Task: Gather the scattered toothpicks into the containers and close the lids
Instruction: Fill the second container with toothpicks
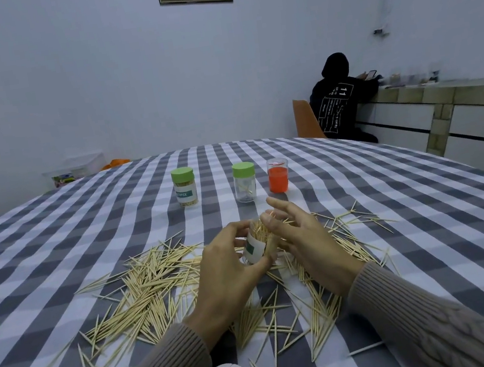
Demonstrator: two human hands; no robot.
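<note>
Clearly the job was only partly done: the left hand [231, 266] gripped an open jar [254, 245] while the right hand [297, 234], fingers loose, fed toothpicks [151, 281] in, most still scattered over the surface [55, 242].

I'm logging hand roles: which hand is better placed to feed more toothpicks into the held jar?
Right hand: it is at the jar mouth, while the left hand grips the jar.

scattered toothpicks [151, 278] ringing both hands, three capped jars [245, 182] lined beyond, bare cloth [53, 230] outside
</note>
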